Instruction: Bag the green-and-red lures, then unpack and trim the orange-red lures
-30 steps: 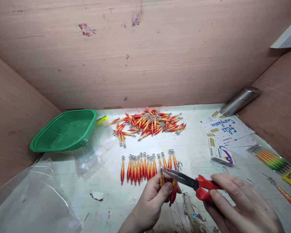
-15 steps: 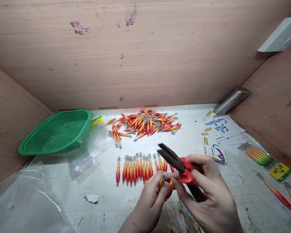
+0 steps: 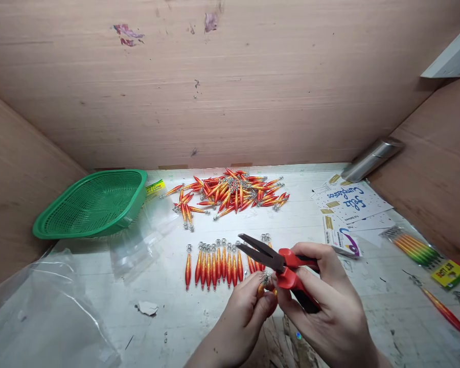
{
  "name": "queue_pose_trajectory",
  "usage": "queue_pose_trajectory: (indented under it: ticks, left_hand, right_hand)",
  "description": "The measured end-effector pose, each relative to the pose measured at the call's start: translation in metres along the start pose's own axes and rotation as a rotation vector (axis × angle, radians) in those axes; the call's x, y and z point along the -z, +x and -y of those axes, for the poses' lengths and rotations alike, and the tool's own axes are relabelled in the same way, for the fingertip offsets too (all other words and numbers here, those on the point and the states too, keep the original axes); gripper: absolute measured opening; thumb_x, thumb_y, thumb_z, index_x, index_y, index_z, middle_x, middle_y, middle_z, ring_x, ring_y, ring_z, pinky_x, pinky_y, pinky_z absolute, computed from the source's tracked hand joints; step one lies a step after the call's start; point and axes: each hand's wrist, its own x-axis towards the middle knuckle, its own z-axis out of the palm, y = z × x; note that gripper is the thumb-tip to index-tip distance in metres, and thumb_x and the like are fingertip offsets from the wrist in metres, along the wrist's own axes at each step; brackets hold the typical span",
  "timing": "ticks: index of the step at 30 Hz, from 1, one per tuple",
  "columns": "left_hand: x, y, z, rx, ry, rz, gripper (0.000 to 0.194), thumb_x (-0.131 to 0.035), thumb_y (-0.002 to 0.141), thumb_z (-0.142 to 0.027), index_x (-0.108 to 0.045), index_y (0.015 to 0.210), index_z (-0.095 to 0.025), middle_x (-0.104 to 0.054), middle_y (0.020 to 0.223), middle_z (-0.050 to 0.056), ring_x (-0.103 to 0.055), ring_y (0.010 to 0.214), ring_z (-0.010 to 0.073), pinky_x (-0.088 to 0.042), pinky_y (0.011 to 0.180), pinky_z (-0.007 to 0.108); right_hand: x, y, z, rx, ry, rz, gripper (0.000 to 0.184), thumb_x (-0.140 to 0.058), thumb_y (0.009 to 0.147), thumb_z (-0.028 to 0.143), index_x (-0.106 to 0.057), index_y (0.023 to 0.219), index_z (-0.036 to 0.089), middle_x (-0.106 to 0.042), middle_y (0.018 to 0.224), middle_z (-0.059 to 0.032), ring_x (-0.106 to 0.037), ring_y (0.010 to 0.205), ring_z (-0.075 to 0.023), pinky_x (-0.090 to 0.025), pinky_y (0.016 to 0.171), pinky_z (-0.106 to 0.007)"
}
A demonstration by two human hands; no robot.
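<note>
Between the thumb and fingers of my left hand (image 3: pixel 247 314) is a red-and-gold squid lure (image 3: pixel 261 290), its crown of wire hooks (image 3: pixel 266 278) pointing up. My right hand (image 3: pixel 335 301) is closed around the red handles of a pair of pliers (image 3: pixel 287 266). The pliers' dark jaws are apart and point up and left, with nothing between them. My right fingertips meet the left hand at the lure's hook end. Behind the hands stands a row of similar lures (image 3: pixel 213 268) laid side by side, partly covered by the pliers and fingers.
A heap of lures (image 3: pixel 235 191) lies at the back. On the left are a green basket (image 3: pixel 138 197) and clear plastic bags (image 3: pixel 49 312). To the right are printed cards (image 3: pixel 354 202), a steel flask (image 3: pixel 373 158), a packet of lures (image 3: pixel 421 250) and two loose lures (image 3: pixel 444 309).
The pliers have tilted lower and shifted slightly left, with their jaws now in front of the row. Both hands stay together at the lure. The view has shifted slightly.
</note>
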Motion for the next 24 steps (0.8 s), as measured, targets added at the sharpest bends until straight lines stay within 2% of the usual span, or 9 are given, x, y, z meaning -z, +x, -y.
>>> queue_pose_trajectory:
  ticks: [3, 6, 15, 24]
  left_hand:
    - [-0.0006, 0.0001, 0.0018, 0.002, -0.003, 0.008, 0.031, -0.040, 0.098, -0.044, -0.054, 0.089, -0.017, -0.054, 0.091, 0.005, -0.048, 0.085, 0.0176, -0.039, 0.077, 0.030]
    - [-0.0013, 0.0004, 0.0030, 0.019, -0.009, -0.001, 0.036, -0.039, 0.097, -0.048, -0.051, 0.083, -0.017, -0.051, 0.083, 0.004, -0.047, 0.083, 0.0183, -0.038, 0.073, 0.030]
    - [-0.0019, 0.0009, 0.0023, 0.062, -0.048, 0.009, 0.035, -0.040, 0.097, -0.047, -0.049, 0.080, -0.018, -0.045, 0.075, 0.000, -0.043, 0.074, 0.0150, -0.036, 0.071, 0.029]
    - [-0.0044, 0.0023, -0.0002, 0.093, -0.136, -0.007, 0.035, -0.044, 0.095, -0.049, -0.046, 0.078, -0.018, -0.043, 0.071, -0.002, -0.039, 0.065, 0.0127, -0.034, 0.063, 0.027]
  right_hand:
    - [-0.0023, -0.0005, -0.0020, -0.015, 0.002, -0.002, 0.013, -0.057, 0.083, 0.006, -0.056, 0.077, 0.017, -0.048, 0.101, -0.0096, -0.055, 0.091, -0.0210, -0.054, 0.073, -0.033]
    - [-0.0056, -0.0011, -0.0028, -0.045, 0.020, 0.005, 0.013, -0.055, 0.083, 0.006, -0.055, 0.078, 0.018, -0.048, 0.102, -0.0097, -0.055, 0.091, -0.0210, -0.055, 0.073, -0.034]
    - [-0.0090, -0.0037, -0.0058, -0.078, 0.040, 0.028, 0.013, -0.055, 0.085, 0.006, -0.055, 0.079, 0.018, -0.047, 0.102, -0.0091, -0.054, 0.092, -0.0203, -0.054, 0.074, -0.034]
    - [-0.0096, -0.0022, -0.0055, -0.159, 0.146, 0.040, 0.010, -0.056, 0.086, 0.010, -0.060, 0.086, 0.019, -0.047, 0.101, -0.0071, -0.058, 0.091, -0.0184, -0.055, 0.074, -0.028]
